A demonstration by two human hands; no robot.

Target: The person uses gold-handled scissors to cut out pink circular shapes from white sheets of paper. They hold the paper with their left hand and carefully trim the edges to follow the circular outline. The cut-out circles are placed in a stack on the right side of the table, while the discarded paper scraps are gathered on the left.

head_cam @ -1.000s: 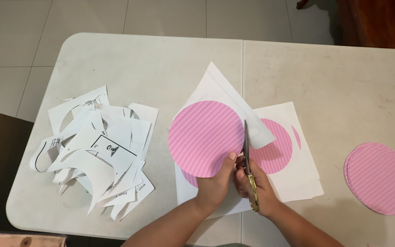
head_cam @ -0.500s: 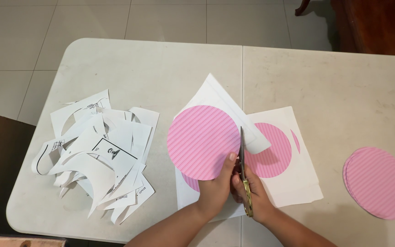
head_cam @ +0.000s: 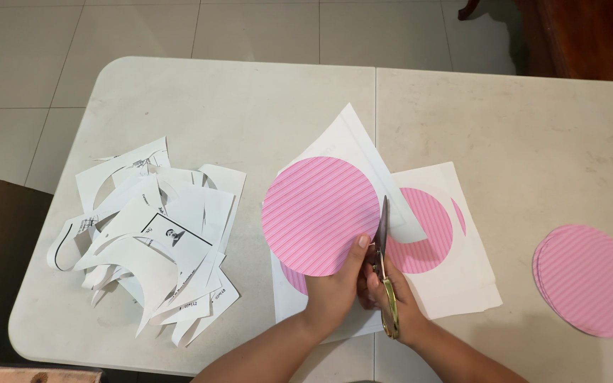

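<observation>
Two hands work at the near edge of the tabletop (head_cam: 519,120). The left hand (head_cam: 335,287) pinches a pink circle (head_cam: 319,214) at its low rim, thumb on top. The right hand (head_cam: 391,298) grips gold-handled scissors (head_cam: 386,266), with the blades along the circle's right edge, where a white strip (head_cam: 402,216) of paper peels away. The circle looks thin, light and floppy, so I think it bends and tears easily; the rim close to the blades seems the best place to hold it. Under it lie white sheets (head_cam: 462,276) with more pink circles printed on them. To the left sits a heap of white scraps (head_cam: 154,237). To the right, well apart, lies a stack of cut circles (head_cam: 590,278). Nothing blocks the hands.
</observation>
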